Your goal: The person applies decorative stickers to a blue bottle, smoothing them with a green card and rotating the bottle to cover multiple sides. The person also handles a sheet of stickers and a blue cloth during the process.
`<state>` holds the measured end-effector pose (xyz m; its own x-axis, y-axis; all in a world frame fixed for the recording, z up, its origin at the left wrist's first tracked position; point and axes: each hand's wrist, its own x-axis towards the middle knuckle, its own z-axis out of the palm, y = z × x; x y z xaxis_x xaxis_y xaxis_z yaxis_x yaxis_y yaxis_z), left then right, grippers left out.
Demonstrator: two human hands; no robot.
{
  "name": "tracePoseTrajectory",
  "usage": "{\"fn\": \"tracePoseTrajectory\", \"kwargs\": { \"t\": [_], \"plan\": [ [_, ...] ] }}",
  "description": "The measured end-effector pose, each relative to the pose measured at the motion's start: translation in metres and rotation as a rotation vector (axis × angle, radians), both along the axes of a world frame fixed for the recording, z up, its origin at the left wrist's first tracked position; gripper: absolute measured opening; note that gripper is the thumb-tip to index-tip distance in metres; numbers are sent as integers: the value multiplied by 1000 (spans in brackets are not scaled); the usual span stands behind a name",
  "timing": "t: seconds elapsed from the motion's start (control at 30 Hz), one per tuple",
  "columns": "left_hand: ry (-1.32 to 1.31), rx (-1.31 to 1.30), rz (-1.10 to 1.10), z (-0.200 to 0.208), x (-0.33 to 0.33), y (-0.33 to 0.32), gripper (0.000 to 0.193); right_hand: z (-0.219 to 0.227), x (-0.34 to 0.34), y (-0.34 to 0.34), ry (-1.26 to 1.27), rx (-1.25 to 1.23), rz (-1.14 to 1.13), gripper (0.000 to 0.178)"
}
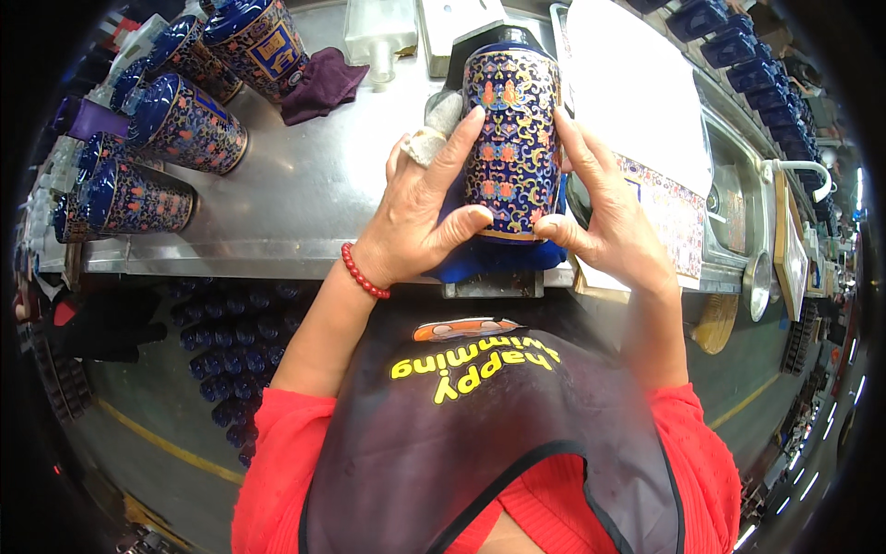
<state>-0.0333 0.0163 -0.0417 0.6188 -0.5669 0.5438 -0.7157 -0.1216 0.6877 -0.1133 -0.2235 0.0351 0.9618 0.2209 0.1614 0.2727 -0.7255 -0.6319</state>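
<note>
A dark blue bottle [510, 138] with a dense gold, red and orange floral pattern lies in front of me, its neck pointing away. My left hand [417, 198] grips its left side, thumb near the base and index finger along the flank. A grey-white wrapping [434, 134] covers one or more fingers of that hand. On the opposite side, my right hand [609, 198] presses its thumb near the base and its fingers along the edge. Blue cloth-like material [503, 261] shows beneath the bottle. The bottle's underside is hidden.
Several similar patterned bottles [189, 125] stand at the left of the metal table [295, 217], near a purple cloth [325, 85]. A clear glass-like bottle [381, 32] lies at the back. White paper [637, 74] and patterned sheets [672, 217] lie right, beside a sink [734, 198] and ladle [758, 282].
</note>
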Motion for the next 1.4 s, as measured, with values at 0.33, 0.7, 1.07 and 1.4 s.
{"fn": "tracePoseTrajectory", "kwargs": {
  "t": [0.33, 0.7, 1.07, 1.4],
  "plan": [
    [1, 62, 61, 1, -19, 5, 104, 1, -1, 0, 40, 19, 1, 101],
    [-234, 194, 251, -2, -60, 5, 82, 1, 0, 2, 46, 56, 4, 100],
    [-166, 159, 142, -7, -68, 14, 80, -5, 1, 1, 27, 44, -35, 108],
    [-276, 250, 152, -7, -74, 14, 86, -2, 1, 1, 18, 42, 0, 98]
  ]
}}
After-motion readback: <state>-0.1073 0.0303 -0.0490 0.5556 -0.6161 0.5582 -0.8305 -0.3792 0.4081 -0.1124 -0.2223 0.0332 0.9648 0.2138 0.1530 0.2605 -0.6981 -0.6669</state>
